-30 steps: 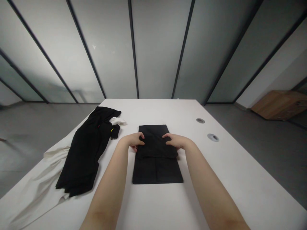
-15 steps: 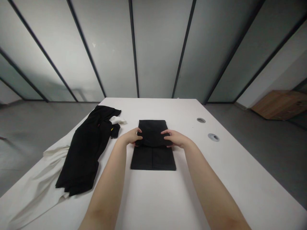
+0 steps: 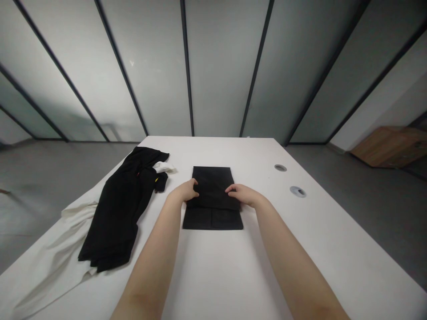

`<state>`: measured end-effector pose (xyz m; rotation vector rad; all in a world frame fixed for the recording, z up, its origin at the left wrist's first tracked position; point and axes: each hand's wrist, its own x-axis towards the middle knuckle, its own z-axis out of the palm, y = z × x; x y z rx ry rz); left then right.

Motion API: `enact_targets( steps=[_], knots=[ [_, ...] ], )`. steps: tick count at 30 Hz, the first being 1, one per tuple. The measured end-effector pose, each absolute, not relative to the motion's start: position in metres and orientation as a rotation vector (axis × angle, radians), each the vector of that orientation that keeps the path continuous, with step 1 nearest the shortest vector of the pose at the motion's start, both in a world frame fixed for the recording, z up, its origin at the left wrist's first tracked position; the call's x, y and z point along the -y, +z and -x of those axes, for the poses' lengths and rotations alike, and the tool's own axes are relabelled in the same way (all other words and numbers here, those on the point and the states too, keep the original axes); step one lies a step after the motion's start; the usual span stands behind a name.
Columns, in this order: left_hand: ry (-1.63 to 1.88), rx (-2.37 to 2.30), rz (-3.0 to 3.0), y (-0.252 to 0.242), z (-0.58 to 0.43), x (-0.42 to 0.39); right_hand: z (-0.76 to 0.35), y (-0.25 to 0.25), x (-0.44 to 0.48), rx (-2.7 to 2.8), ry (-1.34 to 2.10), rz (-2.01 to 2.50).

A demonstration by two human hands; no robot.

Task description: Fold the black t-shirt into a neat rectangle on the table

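A black cloth (image 3: 213,186), folded into a rectangle, lies in the middle of the white table. Its upper layer covers most of a lower layer, which shows as a strip along the near edge. My left hand (image 3: 187,190) is at the left edge of the cloth, thumb and fingers apart on it. At the right edge is my right hand (image 3: 243,194), with its thumb and forefinger close together on top of the cloth. The other fingers of both hands are partly hidden, and whether they pinch the fabric is hard to see.
Several black garments (image 3: 116,213) lie heaped on the left side of the table (image 3: 207,280), over a white cloth (image 3: 56,262). Two round inserts (image 3: 298,191) are set in the tabletop at the right. Frosted glass panels stand behind the table.
The upper layer of the black cloth lies flatter and reaches nearer to me, so less of the lower layer shows. Its near edge has moved slightly away from me.
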<state>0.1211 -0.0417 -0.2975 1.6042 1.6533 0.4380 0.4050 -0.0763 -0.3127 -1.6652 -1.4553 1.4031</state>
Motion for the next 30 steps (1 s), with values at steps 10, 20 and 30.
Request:
enact_targets(
  steps=[10, 20, 30],
  knots=[
    [0.434, -1.668, -1.515, -0.295, -0.125, 0.044, -0.396, -0.305, 0.075, 1.209, 1.247, 1.638],
    [0.906, -1.592, -1.3, -0.325, -0.136, 0.098, -0.383, -0.318, 0.13, 0.816, 1.389, 1.34],
    [1.177, -1.337, -1.281, -0.357, -0.126, 0.139, -0.394, -0.358, 0.176, 0.763, 1.313, 1.229]
  ],
)
